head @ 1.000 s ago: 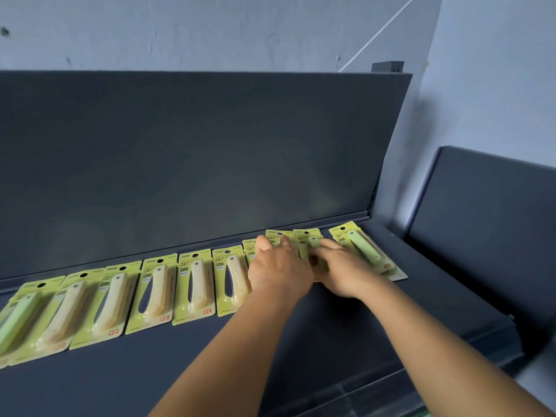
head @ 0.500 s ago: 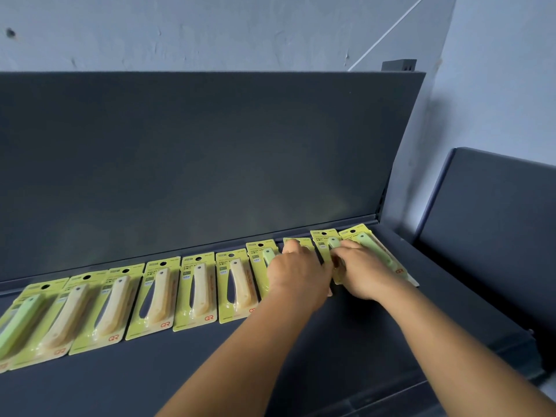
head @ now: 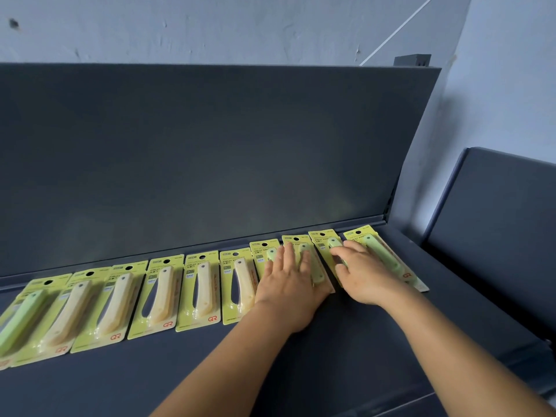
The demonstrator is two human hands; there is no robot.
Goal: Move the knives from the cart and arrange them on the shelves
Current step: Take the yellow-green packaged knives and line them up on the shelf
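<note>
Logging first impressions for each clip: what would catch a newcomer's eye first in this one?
A row of yellow-green blister-card fruit knife packs lies flat along the dark grey metal shelf, running from the left edge to the right end. Most hold cream handles; the far-left pack and those at the right hold pale green ones. Both bare hands rest flat on the right-hand packs, the left hand beside the right hand.

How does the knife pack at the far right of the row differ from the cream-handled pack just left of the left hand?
The far-right pack holds a green-handled knife; the cream-handled pack a cream one. The far-right pack lies skewed, the cream-handled one nearly square to the shelf edge. Both are yellow-green "Fruit Knife" blister cards lying flat.
</note>
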